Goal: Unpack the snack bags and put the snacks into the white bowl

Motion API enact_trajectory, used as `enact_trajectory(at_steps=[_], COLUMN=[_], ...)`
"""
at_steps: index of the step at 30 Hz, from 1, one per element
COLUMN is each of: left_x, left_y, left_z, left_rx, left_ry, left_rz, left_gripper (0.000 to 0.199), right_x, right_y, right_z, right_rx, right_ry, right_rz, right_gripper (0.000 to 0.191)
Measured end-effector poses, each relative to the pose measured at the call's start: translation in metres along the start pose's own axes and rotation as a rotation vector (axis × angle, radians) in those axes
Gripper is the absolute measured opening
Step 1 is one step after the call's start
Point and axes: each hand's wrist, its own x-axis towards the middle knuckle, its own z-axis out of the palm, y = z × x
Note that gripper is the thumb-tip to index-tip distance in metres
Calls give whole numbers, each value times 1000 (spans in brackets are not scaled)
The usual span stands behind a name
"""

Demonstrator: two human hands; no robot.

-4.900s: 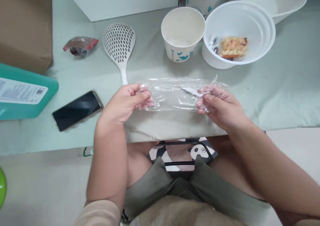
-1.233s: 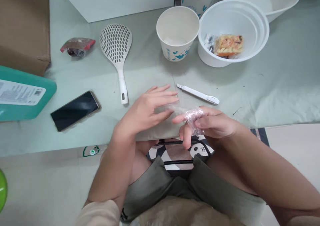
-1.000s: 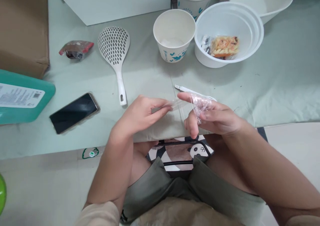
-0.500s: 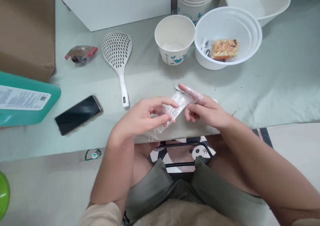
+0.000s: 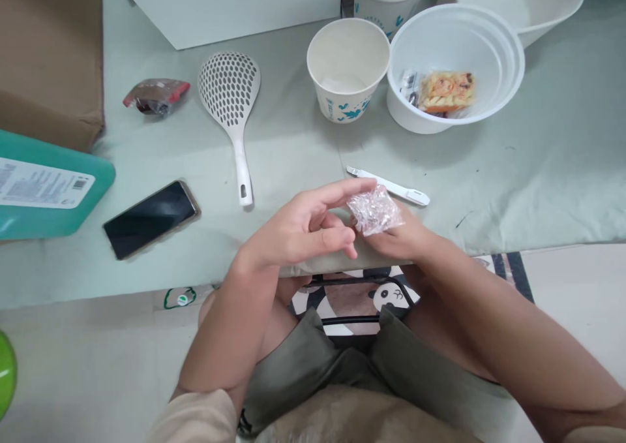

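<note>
A crumpled piece of clear plastic wrap (image 5: 375, 211) lies over the fingers of my right hand (image 5: 398, 234), near the table's front edge. Most of those fingers are hidden under the wrap and behind my other hand. My left hand (image 5: 313, 224) is just to the left, thumb and index finger apart, the index fingertip at the wrap's upper edge. Just beyond both hands a slim white cutter-like tool (image 5: 391, 187) lies on the table. Farther back are a paper cup (image 5: 345, 100) and a white bowl (image 5: 420, 120) holding a packaged pastry (image 5: 447, 92).
On the left lie a phone (image 5: 150, 220), a white slotted ladle (image 5: 240, 162) and a small red-edged packet (image 5: 157, 96). A green container (image 5: 83, 201) and a cardboard box (image 5: 49, 58) stand at the far left. Stacked cups (image 5: 386, 9) are behind.
The plastic wrap has gone from stretched between my hands to bunched up over my right hand. My left hand has moved slightly right, its index finger extended. The white tool is now uncovered.
</note>
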Motion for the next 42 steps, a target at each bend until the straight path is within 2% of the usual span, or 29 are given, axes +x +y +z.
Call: enact_trajectory(at_steps=[2,4,7,12,14,16,18,19,20,24,28,33,38,42], left_x=[2,4,5,7,8,8,8,8,8,8,9,8,8,11], left_y=[-1,-1,-2,-6,-7,-8,-7,-7,-7,-7,-6,-5,-9,-13], left_z=[0,1,1,-1,-3,-4,-4,-4,-4,-2,-1,1,3,3], left_rx=[3,26,105,159,172,185,187,186,183,146,60,0,266,513], left_ry=[-8,3,43,68,98,136,173,188,200,222,255,239,244,222], left_rz=[-18,-33,-46,-63,-76,-88,-96,-99,-100,-54,20,116,128,194], left_gripper=[74,77,80,84,83,77,69,66,63,53,39,33,36,39], right_x=[-1,0,0,-2,-3,-4,-4,-3,-3,-1,2,3,1,1], right_y=[-2,-8,-16,-18,-18,-18,-18,-18,-18,-17,-17,-18,-19,-14], right_z=[0,-2,-7,-11,-10,-9,-8,-7,-7,-5,-3,-2,0,3], right_rx=[-97,-107,-20,200,281,333,331,310,275,41,-114,-138,-140,-162], right_ry=[71,41,-28,-71,-85,-87,-69,-54,-39,17,37,31,37,94], right_rz=[-6,-19,-45,-12,-15,-10,3,5,2,-13,-42,-18,-7,-99], right_gripper=[27,25,23,24,31,49,65,65,59,14,13,17,24,41])
